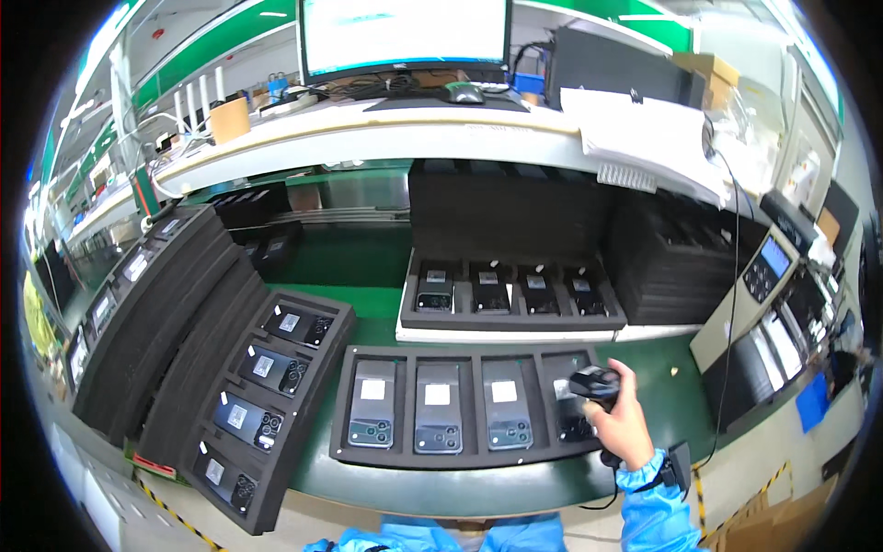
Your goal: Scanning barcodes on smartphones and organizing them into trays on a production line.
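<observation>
My right hand (625, 425) is closed around a black handheld scanner (596, 385), held above the right end of the foam tray (471, 458) in front of me. Under the scanner lies a dark smartphone (572, 425), partly covered by it and my fingers. Three more phones lie back up in the same tray, each with a white label; one is the phone (505, 432) just left of the covered one. Below my hand hangs a black cord (609, 460). Only a blue sleeve (363, 540) shows at the lower edge on my left; that hand is out of sight.
At left, a tilted foam tray (292, 451) of phones leans by stacked black trays (175, 322). Behind stands another phone tray (515, 322) on a white base. A grey device with a screen (750, 276) is at right. A monitor (405, 37) tops the shelf.
</observation>
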Motion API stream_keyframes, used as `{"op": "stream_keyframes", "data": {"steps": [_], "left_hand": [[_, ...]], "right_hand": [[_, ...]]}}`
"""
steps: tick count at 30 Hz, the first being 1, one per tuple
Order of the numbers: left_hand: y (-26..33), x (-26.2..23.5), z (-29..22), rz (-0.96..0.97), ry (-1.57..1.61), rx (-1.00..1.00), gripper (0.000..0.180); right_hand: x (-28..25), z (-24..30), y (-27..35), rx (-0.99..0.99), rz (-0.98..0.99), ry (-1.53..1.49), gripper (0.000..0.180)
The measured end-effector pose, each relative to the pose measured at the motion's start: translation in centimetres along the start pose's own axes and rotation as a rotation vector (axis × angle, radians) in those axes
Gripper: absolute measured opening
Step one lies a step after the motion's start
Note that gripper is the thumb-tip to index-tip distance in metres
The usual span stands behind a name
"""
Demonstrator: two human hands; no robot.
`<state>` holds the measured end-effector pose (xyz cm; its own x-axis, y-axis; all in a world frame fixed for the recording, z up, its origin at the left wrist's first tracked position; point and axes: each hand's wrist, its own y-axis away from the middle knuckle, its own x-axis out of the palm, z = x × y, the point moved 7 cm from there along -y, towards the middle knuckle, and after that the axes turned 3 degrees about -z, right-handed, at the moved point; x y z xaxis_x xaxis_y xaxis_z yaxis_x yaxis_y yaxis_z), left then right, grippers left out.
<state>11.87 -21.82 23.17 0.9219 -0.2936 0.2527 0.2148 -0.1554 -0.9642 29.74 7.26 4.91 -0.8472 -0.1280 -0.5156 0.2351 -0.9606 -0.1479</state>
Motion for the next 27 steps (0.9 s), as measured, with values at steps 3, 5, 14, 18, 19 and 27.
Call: {"op": "stream_keyframes", "data": {"steps": [3,5,14,18,19,27], "left_hand": [[0.0,-0.1,0.9,0.069,0.034,-0.114,0.017],[0.5,-0.8,0.8,0.173,-0.025,-0.115,0.019],[9.7,-12.8,22.2,0.820,-1.200,-0.628,0.031],[15.8,-15.3,25.8,0.910,-1.342,-0.684,0.046],[17.4,-16.6,26.1,0.848,-1.339,-0.733,0.047],[17.3,-18.4,25.6,0.812,-1.268,-0.899,0.042]], "right_hand": [[-4.8,-4.6,-1.5,0.013,-0.229,0.114,0.070],[-6.9,-8.0,-2.2,0.020,-0.317,0.245,0.071],[-8.4,-9.6,-3.9,0.112,-0.465,0.394,0.066],[-7.9,-9.8,-4.6,0.152,-0.418,0.407,0.063],[-7.6,-9.6,-4.9,0.169,-0.396,0.419,0.063],[-7.7,-9.4,-4.6,0.149,-0.449,0.441,0.063]]}}
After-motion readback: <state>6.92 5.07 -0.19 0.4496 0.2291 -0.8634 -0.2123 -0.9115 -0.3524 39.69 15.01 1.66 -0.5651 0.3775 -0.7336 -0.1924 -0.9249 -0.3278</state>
